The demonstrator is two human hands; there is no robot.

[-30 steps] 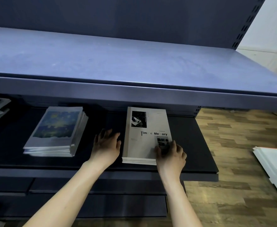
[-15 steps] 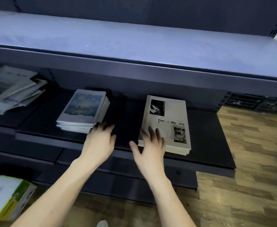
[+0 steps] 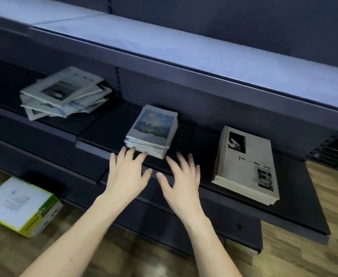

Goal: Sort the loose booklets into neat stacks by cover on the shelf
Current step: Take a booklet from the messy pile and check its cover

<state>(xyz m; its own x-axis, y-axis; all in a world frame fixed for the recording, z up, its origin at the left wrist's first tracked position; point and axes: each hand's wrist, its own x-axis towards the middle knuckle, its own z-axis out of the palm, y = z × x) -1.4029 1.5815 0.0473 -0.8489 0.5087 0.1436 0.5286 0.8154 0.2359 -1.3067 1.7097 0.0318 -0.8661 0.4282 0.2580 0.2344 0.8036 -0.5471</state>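
On the dark shelf (image 3: 202,136) lie three groups of booklets. A neat stack with a blue-and-yellow painted cover (image 3: 153,130) sits in the middle. A neat grey stack with black photos and lettering (image 3: 246,164) lies to its right. An untidy pile of loose grey booklets (image 3: 64,92) rests at the left. My left hand (image 3: 127,174) is spread open, its fingertips at the front edge of the painted-cover stack. My right hand (image 3: 181,178) hovers open just right of that stack, holding nothing.
An upper grey shelf (image 3: 184,48) overhangs the booklets. A white and yellow-green box (image 3: 22,204) lies on the wooden floor (image 3: 308,242) at the lower left. Lower shelf ledges jut out below my hands.
Both hands left the grey lettered stack and moved left to the painted-cover stack. The view swung left, bringing the untidy pile and the floor box into sight.
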